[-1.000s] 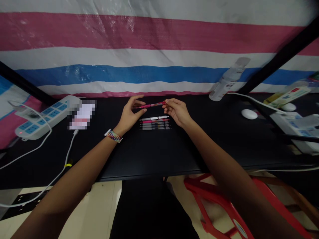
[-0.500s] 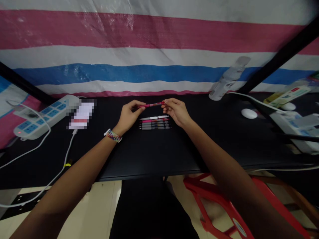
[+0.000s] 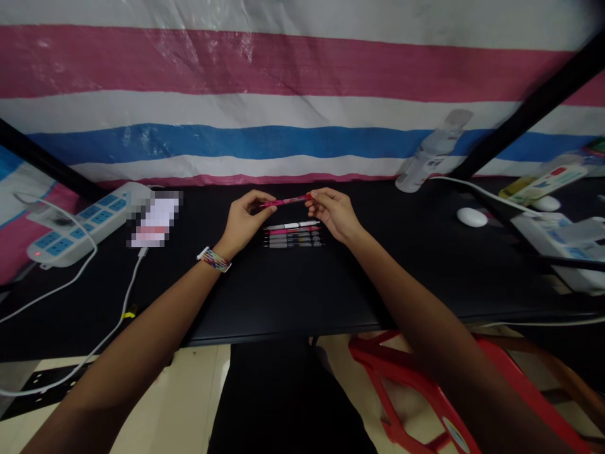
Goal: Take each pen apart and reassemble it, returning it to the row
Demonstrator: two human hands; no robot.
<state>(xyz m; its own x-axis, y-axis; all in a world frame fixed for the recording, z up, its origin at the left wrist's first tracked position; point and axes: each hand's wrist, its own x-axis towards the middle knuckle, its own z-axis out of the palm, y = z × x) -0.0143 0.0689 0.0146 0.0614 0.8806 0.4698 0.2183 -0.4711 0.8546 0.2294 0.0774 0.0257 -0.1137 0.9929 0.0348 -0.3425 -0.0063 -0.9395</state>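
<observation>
A red pen [image 3: 290,200] is stretched level between my two hands, above the far part of the black table. My left hand [image 3: 246,217] pinches its left end between thumb and fingers. At the other end, my right hand [image 3: 333,211] grips it with thumb and fingertips. Just nearer to me, several pens [image 3: 293,234] lie side by side in a neat row on the table, one white, one pinkish-red and the others greyish and clear. A colourful woven band circles my left wrist.
On the left are a power strip [image 3: 80,224] and a phone [image 3: 155,217] with a white cable. A plastic bottle [image 3: 428,154] stands at the back right, near a white mouse [image 3: 471,217]. A red stool [image 3: 411,378] is below the front edge.
The red pen tilts slightly more, its left end a little lower. Both hands keep hold of it and have hardly moved.
</observation>
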